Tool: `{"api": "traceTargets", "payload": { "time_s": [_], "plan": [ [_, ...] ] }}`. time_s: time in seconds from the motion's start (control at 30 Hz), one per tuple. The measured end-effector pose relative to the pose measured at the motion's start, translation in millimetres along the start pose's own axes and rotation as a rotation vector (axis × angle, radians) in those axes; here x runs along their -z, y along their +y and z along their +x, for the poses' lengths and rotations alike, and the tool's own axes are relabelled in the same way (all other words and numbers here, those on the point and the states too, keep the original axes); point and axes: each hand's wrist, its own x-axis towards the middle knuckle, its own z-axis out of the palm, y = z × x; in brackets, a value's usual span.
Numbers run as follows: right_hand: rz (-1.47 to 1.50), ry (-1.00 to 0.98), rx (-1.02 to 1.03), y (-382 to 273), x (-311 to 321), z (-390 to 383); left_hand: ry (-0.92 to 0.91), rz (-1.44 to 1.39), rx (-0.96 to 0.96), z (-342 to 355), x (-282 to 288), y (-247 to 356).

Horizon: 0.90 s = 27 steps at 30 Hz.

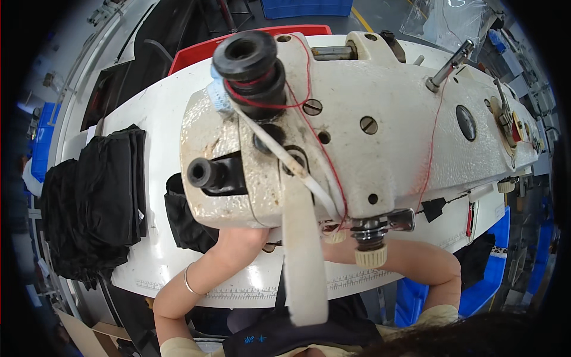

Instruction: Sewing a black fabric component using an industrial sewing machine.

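Note:
A white sewing machine head (392,95) with red thread fills the middle of the view and covers my fingers. My left hand (242,241) reaches under its left end, and only the wrist and back part show. Beside that hand, a folded piece of black cloth (185,217) lies partly beneath the machine. My right hand (338,253) comes in from the right, mostly hidden behind a hanging off-white strip (304,256) and the tension knob (370,256). Whether either hand grips the cloth cannot be seen.
Stacked black cloth pieces (110,190) lie on the left of the white table (160,256). A measuring scale runs along its near edge. Blue bins (496,268) stand at the lower right, one with black cloth over it. A red bin (196,53) is behind the machine.

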Motion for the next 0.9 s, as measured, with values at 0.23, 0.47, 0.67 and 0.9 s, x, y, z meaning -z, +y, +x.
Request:
{"api": "traceTargets", "payload": {
  "time_s": [0.23,0.47,0.67,0.9],
  "plan": [
    [0.049,0.070,-0.038,-4.5,-12.3,3.1,-0.052,-0.123,0.008,-15.4,-6.3,-3.0],
    [0.103,0.007,0.023,5.1,14.7,7.7,-0.057,0.093,-0.061,-18.9,-8.2,-3.1],
    [0.152,-0.067,-0.012,4.7,23.0,12.7,-0.071,0.047,0.002,-16.4,-1.7,-1.2],
    [0.179,-0.082,-0.008,3.5,20.4,9.9,-0.069,0.090,0.033,-15.2,-6.1,-0.4]
  ]
}}
